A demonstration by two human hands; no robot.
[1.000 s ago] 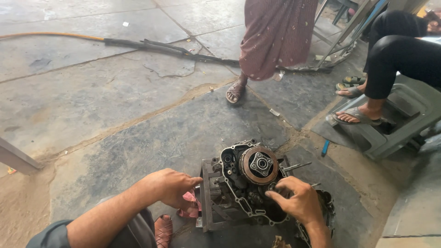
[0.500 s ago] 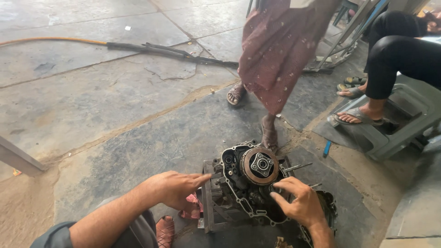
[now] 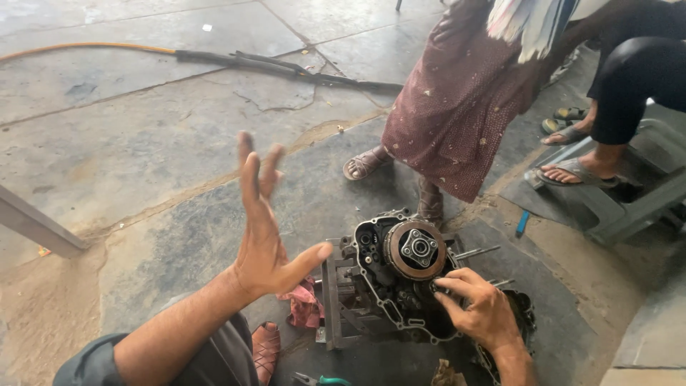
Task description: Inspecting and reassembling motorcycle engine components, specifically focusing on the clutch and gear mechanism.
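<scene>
Head view: engine case (image 3: 400, 300) cover off, clutch (image 3: 416, 249) exposed and mounted; right hand (image 3: 480, 309) pinching inside case, left hand (image 3: 266, 227) raised, spread wide, empty.

Greasy matt metal engine case (image 3: 389, 286), rough cracked concrete floor (image 3: 128, 143).

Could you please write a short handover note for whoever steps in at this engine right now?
Left hand: raised, open, holding nothing.
Right hand: fingertips on the dark metal engine case, below the round rust-brown clutch disc; whether they grip anything cannot be told.
The case sits open on the grey stone floor, a pink rag beside it.
A person in a maroon skirt stands close behind.
The cover is off; the disc is still fitted.
</scene>
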